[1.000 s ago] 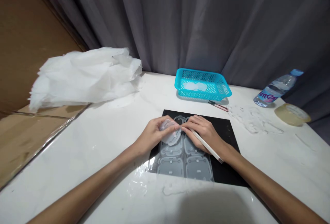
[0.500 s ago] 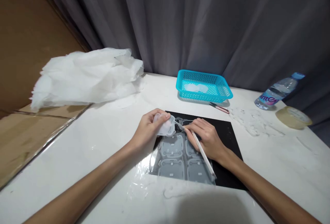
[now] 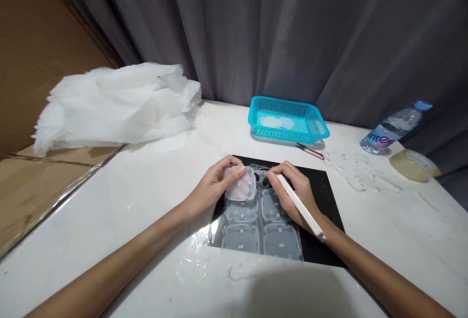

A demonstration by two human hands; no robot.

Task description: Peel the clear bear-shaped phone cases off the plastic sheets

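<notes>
My left hand (image 3: 215,181) pinches a translucent, rounded-square piece (image 3: 241,188) between thumb and fingers, above the upper left of the sheet. My right hand (image 3: 298,188) grips a slim white pen-shaped tool (image 3: 302,207) like a pencil. The tool's tip is hidden by the fingers, close to thin clear scraps (image 3: 260,175) beside the held piece. Beneath both hands, a clear sheet with several grey rounded-square pieces (image 3: 241,240) lies on a black mat (image 3: 323,210). My right hand partly covers the sheet's right side.
A blue plastic basket (image 3: 287,137) with thin white pieces inside stands behind the mat. A dark-and-pink tool (image 3: 310,151), clear scraps (image 3: 360,169), a tape roll (image 3: 415,164) and a water bottle (image 3: 393,130) lie rightward. White wrapping sheets (image 3: 117,106) are heaped left, near cardboard (image 3: 44,184).
My left hand has turned the translucent piece flatter and brought it slightly right. My right hand has rotated the tool, swinging its rear end right and up toward my wrist.
</notes>
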